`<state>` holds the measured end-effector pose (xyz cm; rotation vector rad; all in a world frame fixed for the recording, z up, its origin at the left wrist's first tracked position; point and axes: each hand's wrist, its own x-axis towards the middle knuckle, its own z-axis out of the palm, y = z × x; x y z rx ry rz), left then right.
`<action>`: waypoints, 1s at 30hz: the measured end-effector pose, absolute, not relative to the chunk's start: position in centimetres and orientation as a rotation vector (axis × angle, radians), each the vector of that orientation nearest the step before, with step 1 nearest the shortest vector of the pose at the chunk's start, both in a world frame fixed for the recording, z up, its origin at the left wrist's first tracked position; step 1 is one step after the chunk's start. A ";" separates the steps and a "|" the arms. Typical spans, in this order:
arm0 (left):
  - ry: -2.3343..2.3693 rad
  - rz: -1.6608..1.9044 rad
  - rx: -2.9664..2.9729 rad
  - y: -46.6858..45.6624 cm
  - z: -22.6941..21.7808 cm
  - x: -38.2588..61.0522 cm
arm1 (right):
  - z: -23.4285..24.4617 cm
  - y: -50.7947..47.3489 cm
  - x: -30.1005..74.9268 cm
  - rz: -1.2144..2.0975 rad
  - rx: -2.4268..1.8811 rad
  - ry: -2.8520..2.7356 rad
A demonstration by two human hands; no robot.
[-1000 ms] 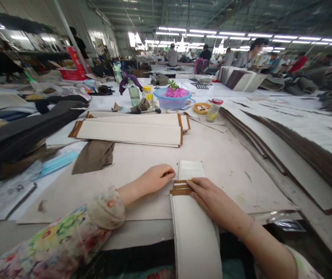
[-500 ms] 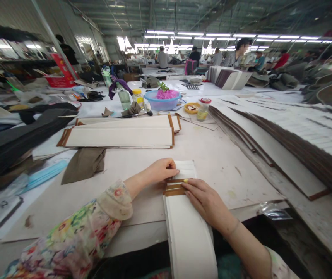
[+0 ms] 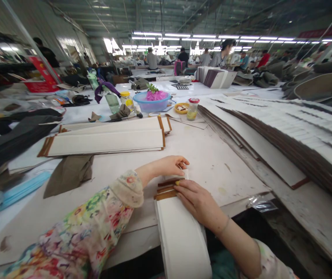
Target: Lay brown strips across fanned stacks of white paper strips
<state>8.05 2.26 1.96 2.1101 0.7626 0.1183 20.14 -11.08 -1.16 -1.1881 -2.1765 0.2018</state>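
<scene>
Right hand (image 3: 196,199) lies fingers-down over the brown ends of the white strips (image 3: 180,228); thumb hidden, I can't tell if it clamps. Left hand (image 3: 176,166), fingers parted, has crossed rightward over the pale end beyond (image 3: 186,174).

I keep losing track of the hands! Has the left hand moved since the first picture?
Yes: judged against the red-lidded jar, the left hand has moved right, across the far end of the strips.
</scene>
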 end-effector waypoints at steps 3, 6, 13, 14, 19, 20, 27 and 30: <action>0.843 0.098 2.255 2.1 1.8 8.3 | -1.1 -11.1 20.1 0.201 -1.181 -2.164; 0.882 0.105 2.319 1.5 2.0 8.1 | -1.0 -11.0 20.2 0.199 -1.177 -2.158; 0.841 0.180 2.601 -0.4 2.5 7.7 | -0.8 -11.1 20.1 0.209 -1.178 -2.166; 0.824 0.182 2.642 -0.6 2.4 7.6 | -0.8 -11.1 20.1 0.204 -1.183 -2.164; 0.807 0.169 2.733 -1.2 2.2 7.4 | -0.7 -11.1 20.1 0.190 -1.211 -2.156; 0.798 0.163 2.750 -1.3 2.1 7.4 | -0.7 -11.0 20.1 0.187 -1.213 -2.153; 0.739 0.094 2.892 -1.8 2.1 7.5 | -0.6 -11.2 20.0 0.186 -1.224 -2.127; 0.714 0.078 2.895 -2.1 2.4 7.3 | -0.4 -11.2 20.0 0.210 -1.284 -2.089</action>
